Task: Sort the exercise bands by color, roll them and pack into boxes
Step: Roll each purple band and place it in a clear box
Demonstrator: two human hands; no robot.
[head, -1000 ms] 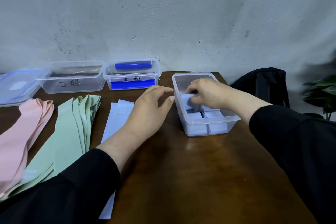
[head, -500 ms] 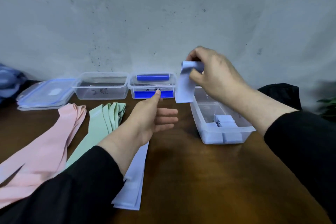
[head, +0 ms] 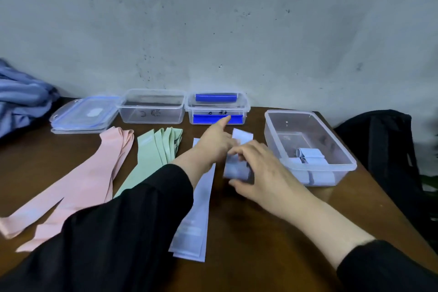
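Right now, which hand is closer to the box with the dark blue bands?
Left. The left hand points at the box of dark blue bands, its fingertip almost touching the front. The right hand is farther back toward the person, holding a lavender band.

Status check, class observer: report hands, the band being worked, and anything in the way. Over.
Both hands, left and right, on a lavender band on the table. Open box beside it holds rolled bands. Nothing in the way.
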